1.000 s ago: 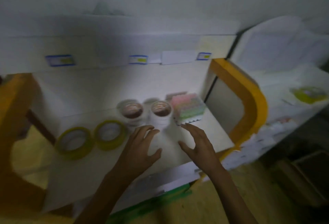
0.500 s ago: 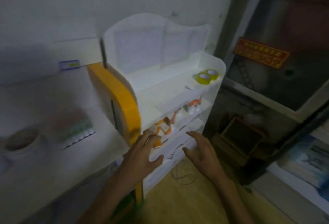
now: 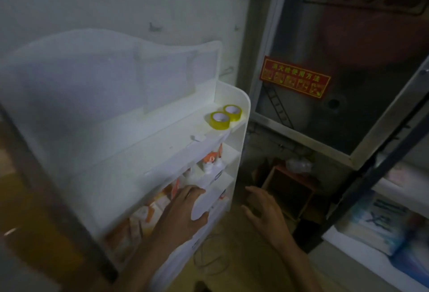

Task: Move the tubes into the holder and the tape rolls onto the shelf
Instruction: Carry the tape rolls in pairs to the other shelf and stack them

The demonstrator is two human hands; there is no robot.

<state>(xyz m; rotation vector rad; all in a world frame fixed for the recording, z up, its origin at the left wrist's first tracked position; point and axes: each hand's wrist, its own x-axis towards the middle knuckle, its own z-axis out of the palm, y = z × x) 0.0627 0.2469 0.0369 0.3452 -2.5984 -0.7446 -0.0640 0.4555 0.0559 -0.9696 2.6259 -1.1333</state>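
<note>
Tape rolls, 2 of them, yellow w/ white cores, sit touching on top shelf [image 3: 130, 138] of a white rack: nearer tape roll [image 3: 220, 120], farther tape roll [image 3: 232, 112], both lying flat at the shelf's right end, just inside the rounded side panel. Lower compartments hold orange-and-white packets [image 3: 148, 212] and small white bottles [image 3: 212, 164]; too blurry to read labels. Left hand [image 3: 183, 212] is low, in front of the rack's lower tiers, grip spread, fingers loose, holding nothing; contact w/ the rack front can't be told. Right hand [image 3: 267, 215] is off the rack's right side over the floor, grip also spread & empty. Red sign [image 3: 294, 77] w/ yellow characters on dark panel behind. No tubes visible.
</note>
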